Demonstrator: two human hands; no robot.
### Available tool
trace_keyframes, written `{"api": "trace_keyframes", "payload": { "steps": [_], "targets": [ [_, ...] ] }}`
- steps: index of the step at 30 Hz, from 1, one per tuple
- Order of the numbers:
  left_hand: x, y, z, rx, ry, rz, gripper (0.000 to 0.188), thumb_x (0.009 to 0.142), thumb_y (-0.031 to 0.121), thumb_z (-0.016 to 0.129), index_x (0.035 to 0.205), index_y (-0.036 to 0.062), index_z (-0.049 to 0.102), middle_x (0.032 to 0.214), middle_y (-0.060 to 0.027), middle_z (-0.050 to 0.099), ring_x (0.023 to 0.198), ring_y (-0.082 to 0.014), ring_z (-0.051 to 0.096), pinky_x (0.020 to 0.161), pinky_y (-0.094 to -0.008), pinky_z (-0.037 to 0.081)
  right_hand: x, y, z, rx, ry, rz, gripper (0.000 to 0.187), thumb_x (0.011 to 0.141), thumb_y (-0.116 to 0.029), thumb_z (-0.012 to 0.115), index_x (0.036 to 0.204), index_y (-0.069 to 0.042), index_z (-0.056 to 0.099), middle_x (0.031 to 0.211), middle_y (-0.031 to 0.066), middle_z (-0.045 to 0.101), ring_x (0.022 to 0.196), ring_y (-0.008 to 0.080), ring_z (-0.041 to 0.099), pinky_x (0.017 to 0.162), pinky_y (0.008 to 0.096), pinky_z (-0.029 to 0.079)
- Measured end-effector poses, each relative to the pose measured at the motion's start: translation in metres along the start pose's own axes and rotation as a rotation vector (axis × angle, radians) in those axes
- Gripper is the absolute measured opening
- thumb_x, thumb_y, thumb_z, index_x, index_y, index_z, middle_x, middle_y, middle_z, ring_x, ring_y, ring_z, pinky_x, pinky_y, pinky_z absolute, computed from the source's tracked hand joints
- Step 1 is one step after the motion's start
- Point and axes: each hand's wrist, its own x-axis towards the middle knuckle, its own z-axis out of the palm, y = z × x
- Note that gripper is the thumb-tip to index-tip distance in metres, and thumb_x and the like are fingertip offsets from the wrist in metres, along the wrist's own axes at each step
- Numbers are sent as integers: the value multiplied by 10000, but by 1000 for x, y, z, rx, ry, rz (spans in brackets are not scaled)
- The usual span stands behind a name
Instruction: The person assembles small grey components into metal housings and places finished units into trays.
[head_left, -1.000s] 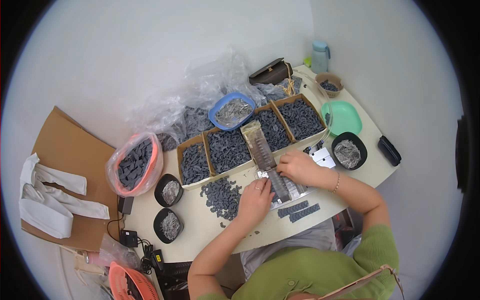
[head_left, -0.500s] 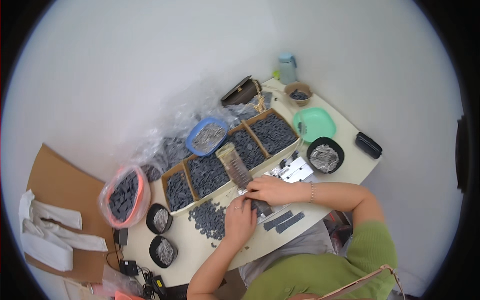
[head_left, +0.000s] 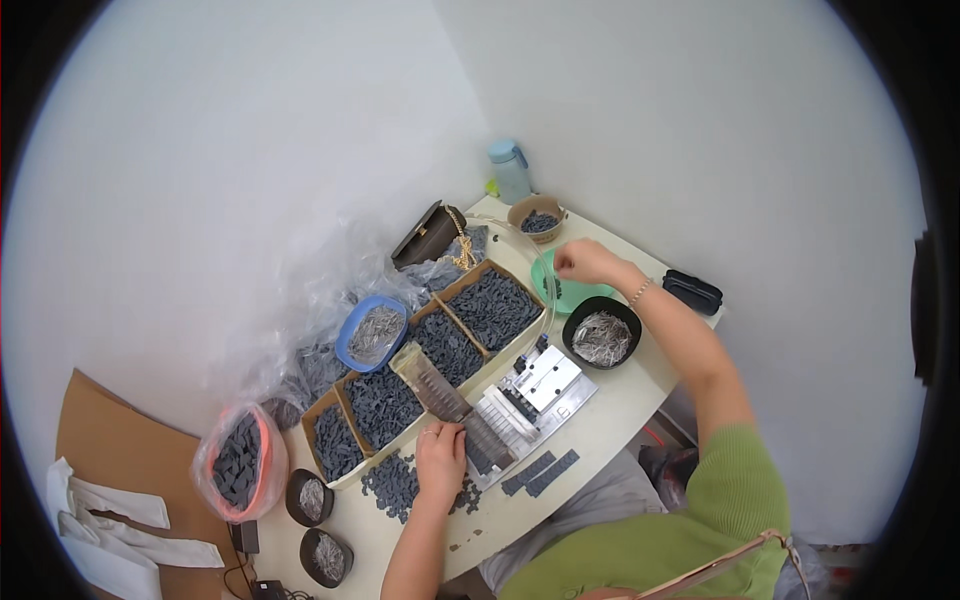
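A slotted metal jig (head_left: 515,410) with a white block lies on the table in front of me. A long clear-brown plastic tray (head_left: 430,382) slants across it, its far end over the partitioned box. My left hand (head_left: 440,462) rests at the jig's left edge, fingers curled onto the dark slotted section (head_left: 487,445). Over at the right, my right hand (head_left: 592,262) hangs above the green bowl (head_left: 570,297), fingers drawn together; whatever they hold is hidden. Small dark grey plastic pieces (head_left: 392,487) lie loose beside my left hand.
A partitioned cardboard box (head_left: 400,435) of grey pieces stands behind the jig. A blue bowl (head_left: 350,345) and black bowls (head_left: 630,350) hold metal pins. Two dark strips (head_left: 540,474) lie near the front edge. A bottle (head_left: 510,175), bag (head_left: 428,238) and black case (head_left: 692,292) sit farther off.
My right hand has left the jig and moved far right, over the green bowl. My left hand stays by the jig's left edge. The whole view has shifted.
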Motion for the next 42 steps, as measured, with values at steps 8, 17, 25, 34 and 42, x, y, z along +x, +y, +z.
{"api": "trace_keyframes", "payload": {
  "steps": [8, 17, 25, 34, 42],
  "targets": [
    [-3, 7, 1, 262, 24, 112, 88, 811, 57, 621, 886, 12, 614, 861, -135, 581, 799, -309, 559, 697, -398, 466, 20, 26, 24, -113, -392, 29, 261, 695, -186, 737, 918, -53, 716, 875, 124, 707, 815, 260, 673, 731, 357, 524],
    [-8, 8, 3, 287, 23, 160, 94, 810, 53, 612, 892, 7, 608, 868, -131, 570, 796, -299, 557, 677, -383, 469, 47, 43, 11, 229, 299, 116, 262, 771, -256, 697, 924, -44, 685, 879, 142, 697, 790, 272, 659, 770, 348, 521],
    [-19, 10, 0, 143, 51, 88, 205, 774, 96, 674, 951, -2, 643, 893, -128, 578, 832, -299, 563, 706, -382, 471, 31, 33, 36, -117, -211, 115, 266, 726, -222, 720, 904, -27, 688, 861, 157, 692, 789, 297, 662, 731, 377, 516],
    [-25, 18, -1, 230, -37, 77, 363, 769, 133, 673, 1076, -48, 605, 1020, -143, 564, 951, -297, 541, 811, -397, 453, 24, 45, 48, -60, -191, 99, 302, 733, -232, 735, 917, -4, 662, 931, 193, 677, 878, 327, 652, 779, 400, 505],
    [-73, -3, -87, 129, 96, -67, 409, 723, 112, 733, 1103, 13, 619, 1164, -167, 578, 1114, -353, 535, 925, -426, 434, 14, 3, 4, -18, 201, 71, 169, 779, -85, 686, 941, -38, 685, 884, 157, 667, 811, 293, 649, 743, 368, 513]
  ]
}}
